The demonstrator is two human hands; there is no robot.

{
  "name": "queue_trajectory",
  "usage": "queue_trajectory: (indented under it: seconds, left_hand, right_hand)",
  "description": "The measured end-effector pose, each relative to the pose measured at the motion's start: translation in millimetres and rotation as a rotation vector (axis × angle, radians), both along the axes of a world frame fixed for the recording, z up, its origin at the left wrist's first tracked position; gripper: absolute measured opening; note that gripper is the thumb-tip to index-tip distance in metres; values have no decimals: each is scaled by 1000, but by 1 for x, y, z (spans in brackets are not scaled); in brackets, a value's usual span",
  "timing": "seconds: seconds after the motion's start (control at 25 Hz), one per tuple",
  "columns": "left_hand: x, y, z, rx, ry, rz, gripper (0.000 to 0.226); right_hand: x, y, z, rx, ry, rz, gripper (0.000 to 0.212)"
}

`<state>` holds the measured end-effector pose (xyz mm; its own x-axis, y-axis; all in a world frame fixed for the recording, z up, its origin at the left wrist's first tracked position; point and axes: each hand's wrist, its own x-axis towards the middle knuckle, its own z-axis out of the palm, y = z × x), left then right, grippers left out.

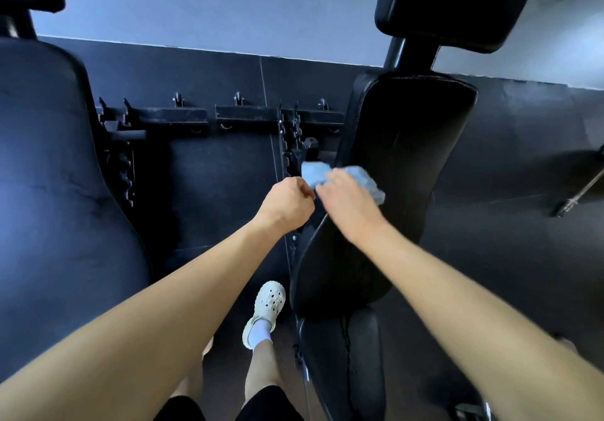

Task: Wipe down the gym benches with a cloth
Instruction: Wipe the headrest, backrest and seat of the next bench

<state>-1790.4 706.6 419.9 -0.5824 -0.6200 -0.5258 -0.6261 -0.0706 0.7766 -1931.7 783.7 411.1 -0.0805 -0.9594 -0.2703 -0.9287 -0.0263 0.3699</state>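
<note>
Cloth: the light blue cloth (366, 180) lies bunched on the left edge of the back pad (402, 146) of the right bench, about halfway along it. One end hangs past the edge.
Right hand: the right hand (349, 206) sits on top of the cloth with its fingers bent over it, holding it against the pad.
Left hand: the left hand (287, 201) is just off the pad's left edge with its fingers curled, at the cloth's loose end. Motion blur hides whether it pinches the cloth.
Hands together: they are close, almost touching, at the same edge.
Long axis: the back pad runs away from the person, from the seat pad (359, 348) at the near end to its far end by the wall.
Nearer hand: the right hand is already over the pad, while the left hangs over the gap between the benches.
Next move (judgement): strokes along the pad's length, away and back, probably led by the right hand and reaching across to the right edge.
Left bench: the left bench (49, 175) is well apart across the floor (209, 175), on the left arm's side.
</note>
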Motion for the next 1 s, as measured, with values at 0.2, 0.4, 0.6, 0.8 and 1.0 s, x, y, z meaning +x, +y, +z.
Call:
queue_trajectory:
  seconds: [0.2, 0.4, 0.6, 0.8, 1.0]
  left_hand:
    - [14, 2, -7, 9, -30, -15, 25]
    - [14, -1, -7, 32, -19, 3, 25]
    - [2, -1, 0, 29, 3, 28, 24]
    - [3, 8, -11, 94, -43, 42, 19]
    - [5, 6, -4, 53, -108, 243, 26]
  right_hand:
    - [45, 34, -40, 524, -74, 27, 14]
    - [2, -28, 25, 109, 27, 28, 13]
    - [-19, -48, 46, -140, -53, 82, 15]
    - [20, 12, 4, 267, -529, -297, 28]
    - [26, 5, 10, -155, -1231, -966, 54]
